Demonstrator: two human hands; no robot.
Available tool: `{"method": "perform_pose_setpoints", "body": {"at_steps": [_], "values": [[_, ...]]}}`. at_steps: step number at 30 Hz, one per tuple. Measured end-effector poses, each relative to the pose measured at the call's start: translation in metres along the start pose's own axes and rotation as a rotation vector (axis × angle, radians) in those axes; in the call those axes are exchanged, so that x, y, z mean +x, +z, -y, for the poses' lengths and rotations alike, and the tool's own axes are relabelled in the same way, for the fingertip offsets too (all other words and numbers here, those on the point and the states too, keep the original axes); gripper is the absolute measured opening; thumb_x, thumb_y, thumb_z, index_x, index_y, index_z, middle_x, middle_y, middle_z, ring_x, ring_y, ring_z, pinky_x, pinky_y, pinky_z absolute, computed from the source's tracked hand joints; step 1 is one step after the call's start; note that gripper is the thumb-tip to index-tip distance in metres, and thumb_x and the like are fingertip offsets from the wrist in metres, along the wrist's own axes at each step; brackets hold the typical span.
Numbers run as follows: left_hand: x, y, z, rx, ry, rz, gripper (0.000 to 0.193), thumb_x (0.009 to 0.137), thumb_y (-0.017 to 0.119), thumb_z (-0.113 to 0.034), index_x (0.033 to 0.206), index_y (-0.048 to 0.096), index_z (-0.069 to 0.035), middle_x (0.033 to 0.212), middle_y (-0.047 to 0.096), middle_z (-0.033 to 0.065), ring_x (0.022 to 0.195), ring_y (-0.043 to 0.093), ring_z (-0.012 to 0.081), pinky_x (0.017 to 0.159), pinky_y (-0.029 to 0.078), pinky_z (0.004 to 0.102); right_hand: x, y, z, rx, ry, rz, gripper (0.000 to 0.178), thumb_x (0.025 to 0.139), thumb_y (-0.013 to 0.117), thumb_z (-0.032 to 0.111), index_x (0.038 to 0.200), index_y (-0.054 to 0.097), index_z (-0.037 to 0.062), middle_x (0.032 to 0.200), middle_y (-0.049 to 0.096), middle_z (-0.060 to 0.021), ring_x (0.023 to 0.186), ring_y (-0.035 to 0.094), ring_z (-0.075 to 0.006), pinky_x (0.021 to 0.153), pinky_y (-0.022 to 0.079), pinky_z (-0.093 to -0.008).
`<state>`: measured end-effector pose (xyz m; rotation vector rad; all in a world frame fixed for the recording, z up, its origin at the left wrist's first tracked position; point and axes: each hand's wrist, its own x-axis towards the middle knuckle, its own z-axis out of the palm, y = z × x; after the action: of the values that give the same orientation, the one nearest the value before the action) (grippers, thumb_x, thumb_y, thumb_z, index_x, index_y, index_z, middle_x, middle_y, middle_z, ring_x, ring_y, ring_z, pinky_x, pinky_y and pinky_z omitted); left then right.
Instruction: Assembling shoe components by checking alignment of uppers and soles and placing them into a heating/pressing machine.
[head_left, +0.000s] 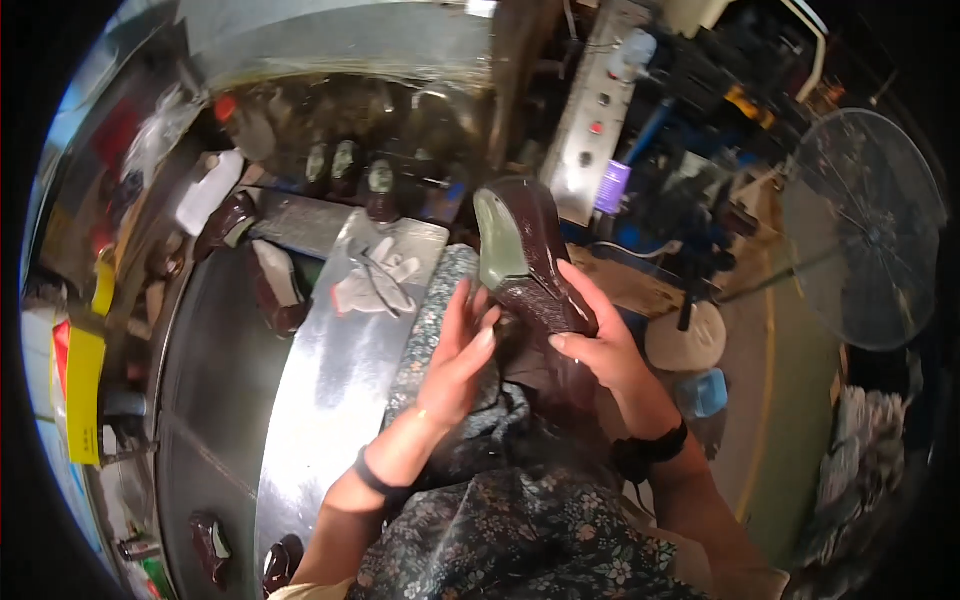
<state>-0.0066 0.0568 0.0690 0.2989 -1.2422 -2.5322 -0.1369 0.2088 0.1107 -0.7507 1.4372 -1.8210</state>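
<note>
In front of me is a dark maroon leather shoe [548,235] with a pale green lining, its opening turned up toward me. My right hand [603,345] grips its near end, thumb on top and fingers along the right side. Just to the left of that end is my left hand [462,350], its fingers apart and curved toward the shoe; whether a fingertip touches it I cannot tell. A white work glove [375,285] and a pair of scissors [385,275] lie on the shiny metal table [325,400] at my left.
Beyond the table runs a dark conveyor belt [215,400] carrying maroon shoes, one of them a shoe [275,285] near the table's edge. Several more shoes stand at the back. To the right are a round stool seat [685,337], a blue container [703,394] and a wire-guarded fan [868,232].
</note>
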Motion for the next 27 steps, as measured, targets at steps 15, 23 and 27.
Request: {"method": "perform_pose_setpoints", "body": {"at_steps": [15, 23, 27], "values": [[0.000, -0.067, 0.046, -0.026, -0.276, -0.620, 0.057, 0.101, 0.029, -0.047, 0.124, 0.051, -0.001, 0.111, 0.063, 0.0122, 0.097, 0.062, 0.0225, 0.089, 0.050, 0.0380, -0.055, 0.060, -0.052, -1.006, -0.364, 0.034, 0.097, 0.069, 0.080, 0.028, 0.146, 0.025, 0.0044, 0.146, 0.027, -0.0296, 0.118, 0.045, -0.0424, 0.099, 0.038, -0.0464], [-0.042, -0.073, 0.043, 1.023, -0.205, -0.723, 0.066, 0.101, 0.022, -0.047, 0.107, 0.061, 0.006, 0.107, 0.062, 0.0304, 0.100, 0.062, 0.0380, 0.085, 0.048, 0.0415, -0.032, 0.072, -0.138, -0.068, 0.219, 0.215, 0.076, 0.092, 0.060, 0.018, 0.147, 0.010, 0.0005, 0.131, 0.046, -0.0185, 0.118, 0.048, -0.0226, 0.098, 0.041, -0.0357], [-0.035, -0.076, 0.028, 1.836, -0.271, -0.483, 0.052, 0.099, 0.030, -0.033, 0.078, 0.066, -0.002, 0.074, 0.065, 0.0238, 0.069, 0.063, 0.0403, 0.066, 0.050, 0.0489, -0.028, 0.078, -0.144, -0.486, 0.220, 0.223, 0.086, 0.090, 0.060, 0.030, 0.143, 0.005, -0.0106, 0.129, 0.048, -0.0308, 0.118, 0.052, -0.0370, 0.096, 0.042, -0.0387]]}}
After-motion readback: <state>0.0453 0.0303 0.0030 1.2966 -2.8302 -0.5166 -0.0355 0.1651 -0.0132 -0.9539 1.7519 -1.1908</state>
